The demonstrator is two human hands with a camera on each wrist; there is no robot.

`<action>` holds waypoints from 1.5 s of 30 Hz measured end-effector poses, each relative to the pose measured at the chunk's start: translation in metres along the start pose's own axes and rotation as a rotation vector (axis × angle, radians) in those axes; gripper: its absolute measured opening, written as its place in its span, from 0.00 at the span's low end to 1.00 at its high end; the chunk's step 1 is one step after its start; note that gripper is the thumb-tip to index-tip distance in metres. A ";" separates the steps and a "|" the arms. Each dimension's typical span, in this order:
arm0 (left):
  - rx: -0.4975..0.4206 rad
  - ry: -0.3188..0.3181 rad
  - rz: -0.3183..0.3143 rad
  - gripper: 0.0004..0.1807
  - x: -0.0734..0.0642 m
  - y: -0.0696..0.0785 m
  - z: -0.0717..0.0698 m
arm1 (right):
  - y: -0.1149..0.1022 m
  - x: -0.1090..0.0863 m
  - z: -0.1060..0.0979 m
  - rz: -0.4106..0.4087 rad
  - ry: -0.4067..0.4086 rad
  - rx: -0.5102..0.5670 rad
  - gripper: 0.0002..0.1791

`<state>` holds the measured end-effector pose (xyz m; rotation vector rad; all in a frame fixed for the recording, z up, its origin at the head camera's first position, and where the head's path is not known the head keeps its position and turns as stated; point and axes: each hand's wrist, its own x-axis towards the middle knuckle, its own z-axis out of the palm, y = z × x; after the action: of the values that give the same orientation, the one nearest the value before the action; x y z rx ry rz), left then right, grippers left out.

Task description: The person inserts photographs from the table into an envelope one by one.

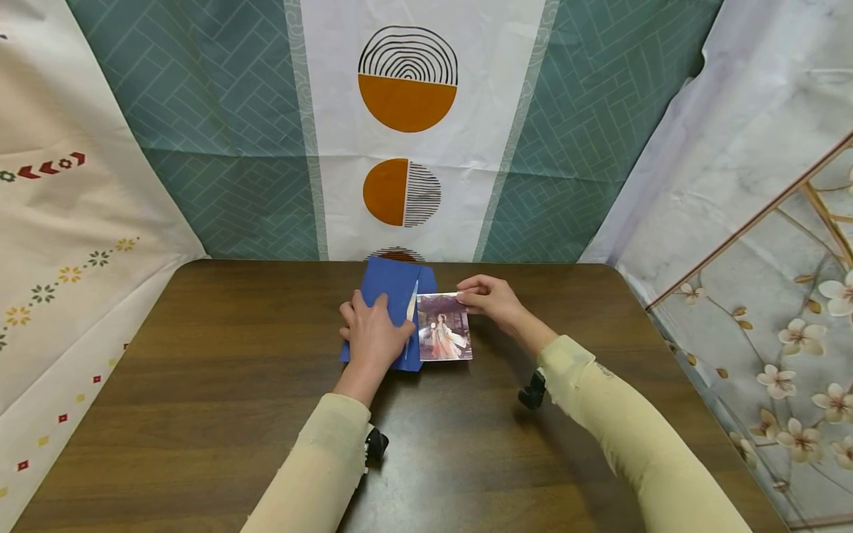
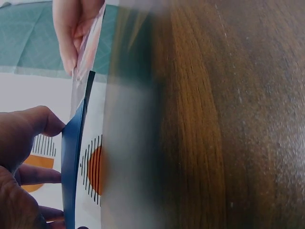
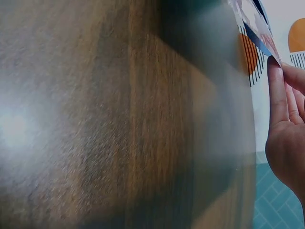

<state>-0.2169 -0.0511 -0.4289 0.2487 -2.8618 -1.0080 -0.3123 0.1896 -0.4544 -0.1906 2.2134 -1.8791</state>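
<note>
A blue paper envelope point(image 1: 393, 277) is at the far middle of the table, with a pale gap at its opening. My left hand point(image 1: 375, 329) grips it from the left, fingers spread and thumb near the opening. In the left wrist view the envelope point(image 2: 71, 148) appears almost edge-on, held up from the tabletop. Just right of the opening is a glossy picture card point(image 1: 443, 333) showing a figure in a flowing dress, overlapping the envelope's right part. My right hand point(image 1: 493, 302) pinches the card's upper right corner. Whether the card's left edge is inside the envelope, I cannot tell.
The brown wooden table point(image 1: 200, 414) reaches back to a patterned curtain point(image 1: 566, 148) close behind the envelope. Printed cloths hang along the left and right sides. A dark wrist device point(image 1: 532, 391) is on the right wrist, with another point(image 1: 376, 446) on the left.
</note>
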 end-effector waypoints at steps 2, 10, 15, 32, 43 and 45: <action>0.001 -0.002 -0.001 0.39 0.000 0.000 0.000 | -0.001 0.002 0.002 -0.002 -0.001 -0.001 0.22; -0.006 -0.017 -0.005 0.41 0.001 0.001 0.001 | -0.002 0.011 0.011 0.002 -0.011 -0.006 0.21; -0.008 -0.018 -0.006 0.41 0.000 0.003 0.002 | -0.003 0.014 0.016 -0.008 0.012 0.012 0.22; 0.002 -0.034 -0.014 0.41 0.002 0.002 0.002 | -0.008 0.016 0.045 -0.058 0.054 0.027 0.14; -0.026 -0.024 -0.005 0.41 0.002 0.003 0.004 | -0.011 0.018 0.050 -0.121 0.061 -0.122 0.12; -0.031 -0.027 -0.005 0.42 0.001 0.002 0.004 | -0.012 0.019 0.052 -0.127 0.057 -0.141 0.12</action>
<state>-0.2188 -0.0478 -0.4308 0.2409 -2.8684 -1.0639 -0.3174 0.1332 -0.4520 -0.3121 2.4274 -1.8119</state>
